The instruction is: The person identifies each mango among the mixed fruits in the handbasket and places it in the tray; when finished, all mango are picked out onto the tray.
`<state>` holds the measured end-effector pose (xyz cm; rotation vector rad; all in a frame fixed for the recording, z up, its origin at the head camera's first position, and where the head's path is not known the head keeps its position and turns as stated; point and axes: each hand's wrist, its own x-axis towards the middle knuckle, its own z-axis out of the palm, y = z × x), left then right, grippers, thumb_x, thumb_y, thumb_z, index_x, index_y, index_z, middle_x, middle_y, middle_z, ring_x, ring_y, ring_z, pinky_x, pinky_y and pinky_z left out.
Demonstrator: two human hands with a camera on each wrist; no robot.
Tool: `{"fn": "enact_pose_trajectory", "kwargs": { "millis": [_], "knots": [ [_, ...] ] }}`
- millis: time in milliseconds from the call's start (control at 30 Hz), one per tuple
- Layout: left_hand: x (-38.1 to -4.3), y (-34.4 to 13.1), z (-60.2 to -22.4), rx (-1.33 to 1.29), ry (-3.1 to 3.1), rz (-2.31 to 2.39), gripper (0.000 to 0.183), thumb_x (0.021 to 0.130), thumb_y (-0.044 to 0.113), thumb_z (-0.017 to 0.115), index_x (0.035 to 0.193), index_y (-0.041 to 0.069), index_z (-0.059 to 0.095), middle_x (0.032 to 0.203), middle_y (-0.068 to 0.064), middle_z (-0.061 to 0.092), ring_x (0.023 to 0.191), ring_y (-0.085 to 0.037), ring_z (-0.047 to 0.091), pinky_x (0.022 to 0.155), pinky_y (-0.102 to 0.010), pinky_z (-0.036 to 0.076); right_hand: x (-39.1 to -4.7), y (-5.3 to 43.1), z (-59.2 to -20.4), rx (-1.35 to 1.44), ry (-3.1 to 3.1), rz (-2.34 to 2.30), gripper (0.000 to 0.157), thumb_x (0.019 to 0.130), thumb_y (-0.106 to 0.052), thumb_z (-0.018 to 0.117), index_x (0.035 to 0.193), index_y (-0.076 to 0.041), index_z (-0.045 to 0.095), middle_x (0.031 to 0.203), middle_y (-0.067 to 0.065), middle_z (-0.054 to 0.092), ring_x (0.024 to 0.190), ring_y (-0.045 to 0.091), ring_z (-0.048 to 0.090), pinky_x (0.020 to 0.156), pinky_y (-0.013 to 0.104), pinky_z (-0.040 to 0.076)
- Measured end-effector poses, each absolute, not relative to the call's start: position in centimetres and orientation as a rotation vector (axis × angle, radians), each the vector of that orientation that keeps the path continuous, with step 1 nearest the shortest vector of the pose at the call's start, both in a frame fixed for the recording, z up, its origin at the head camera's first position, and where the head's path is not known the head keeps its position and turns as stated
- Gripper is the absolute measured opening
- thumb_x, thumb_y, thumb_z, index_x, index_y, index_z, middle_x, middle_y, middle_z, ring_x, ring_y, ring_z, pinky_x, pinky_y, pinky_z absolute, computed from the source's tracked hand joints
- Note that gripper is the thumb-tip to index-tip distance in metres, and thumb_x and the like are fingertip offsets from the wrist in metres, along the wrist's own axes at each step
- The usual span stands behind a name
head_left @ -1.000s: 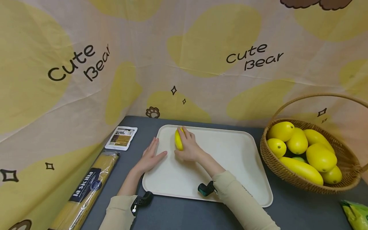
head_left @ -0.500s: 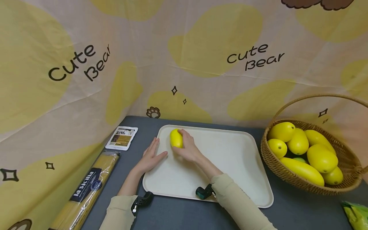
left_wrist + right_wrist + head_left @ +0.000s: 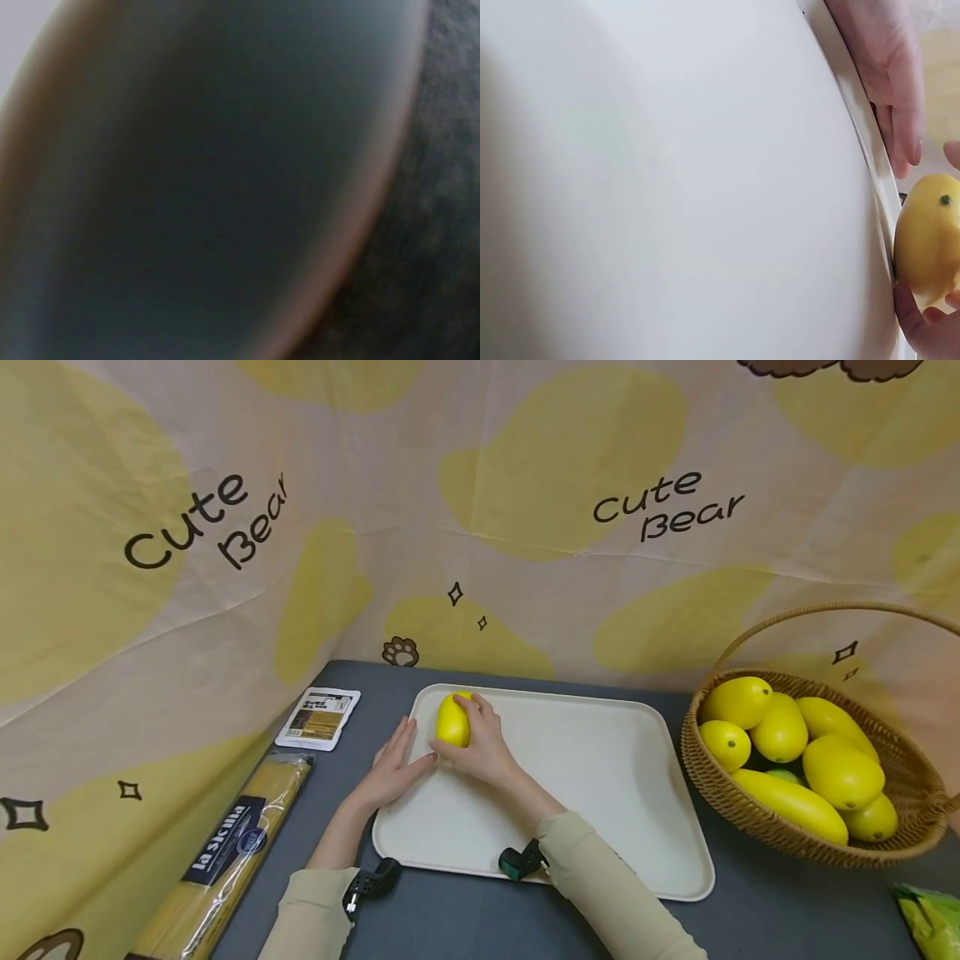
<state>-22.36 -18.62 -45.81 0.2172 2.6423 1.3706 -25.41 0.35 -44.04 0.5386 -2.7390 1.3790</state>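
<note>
Lemon (image 3: 452, 720) is pinched between the thumb and fingers of the right hand (image 3: 486, 745), over the far left part of the white tray (image 3: 600, 777); whether it touches the tray I cannot tell. The right wrist view shows a small green tip on its yellow skin. The left hand (image 3: 393, 774) lies at the tray's left edge with fingers straight and thumb spread inward, the thumb's tip just beside the right thumb. The left wrist view is too blurred to read.

Left of the tray, on the dark grey table (image 3: 450, 918), lie a pouch (image 3: 318, 718) at the far side and a long pasta pack (image 3: 240, 843) nearer. Right of the tray stands a wicker basket (image 3: 708, 785) with a tall handle, holding yellow fruit (image 3: 791, 806) of several shapes and something green among them. A green bag (image 3: 930, 914) lies at the near right. Behind hangs a patterned cloth (image 3: 525, 527) reading "Cute Bear".
</note>
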Motion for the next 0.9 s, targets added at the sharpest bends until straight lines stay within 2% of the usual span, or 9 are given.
{"fn": "enact_pose_trajectory", "kwargs": {
  "millis": [200, 433, 900],
  "knots": [
    [-22.29, -18.59, -45.74, 0.214, 2.653, 1.357, 0.085, 0.096, 0.041, 0.057, 0.157, 0.005, 0.009, 0.163, -0.014, -0.006, 0.144, -0.047, -0.005, 0.109, -0.067, -0.001, -25.24, 0.58, -43.72, 0.549, -2.765, 1.339, 0.076, 0.081, -0.035, 0.062, 0.149, -0.012, 0.037, 0.157, 0.013, 0.022, 0.135, 0.035, 0.032, 0.103, 0.051, 0.037],
    [-22.21, -18.52, -45.77, 0.203, 2.629, 1.385, 0.084, 0.096, 0.040, 0.057, 0.157, 0.007, 0.009, 0.163, -0.011, -0.006, 0.145, -0.045, -0.006, 0.109, -0.068, 0.000, -25.44, 0.62, -43.80, 0.563, -2.772, 1.327, 0.079, 0.082, -0.033, 0.065, 0.150, -0.009, 0.034, 0.158, 0.013, 0.021, 0.137, 0.035, 0.030, 0.107, 0.051, 0.033],
    [-22.21, -18.58, -45.73, 0.207, 2.620, 1.396, 0.084, 0.097, 0.039, 0.057, 0.157, 0.007, 0.009, 0.163, -0.012, -0.006, 0.144, -0.045, -0.006, 0.109, -0.068, -0.002, -25.56, 0.54, -44.05, 0.563, -2.747, 1.359, 0.080, 0.083, -0.034, 0.068, 0.151, -0.010, 0.034, 0.159, 0.011, 0.021, 0.140, 0.033, 0.028, 0.109, 0.052, 0.031]
  ]
}}
